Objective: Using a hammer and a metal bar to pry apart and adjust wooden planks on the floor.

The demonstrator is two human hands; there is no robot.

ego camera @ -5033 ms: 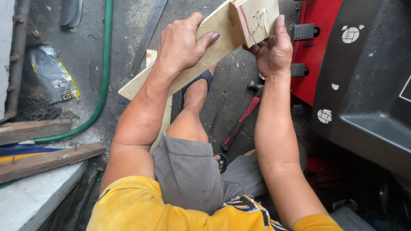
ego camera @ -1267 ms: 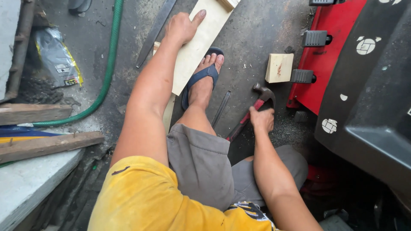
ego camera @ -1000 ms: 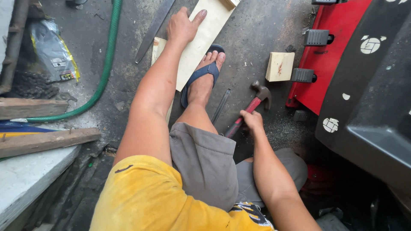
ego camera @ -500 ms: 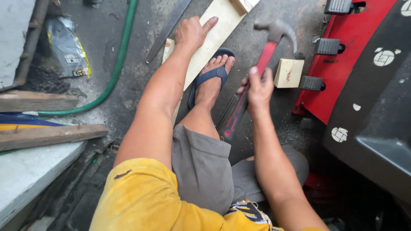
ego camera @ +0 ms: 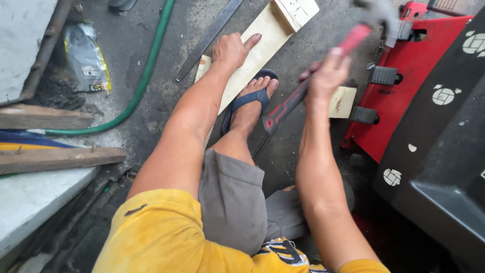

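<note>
Both hands busy: left hand (ego camera: 230, 49) flat on plank (ego camera: 262, 35), right hand (ego camera: 328, 76) gripping blurred hammer (ego camera: 313, 83).

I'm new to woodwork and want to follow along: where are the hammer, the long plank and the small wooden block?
hammer (ego camera: 303, 91), head view, on its red and black handle.
long plank (ego camera: 265, 38), head view, on its bare pale face.
small wooden block (ego camera: 345, 101), head view, on its top face.

The plank (ego camera: 262, 45) is laid on the floor (ego camera: 151, 116), pinned under the left hand (ego camera: 231, 50); a hose (ego camera: 144, 76) lies to its left, a wood block (ego camera: 343, 102) to its right.
</note>
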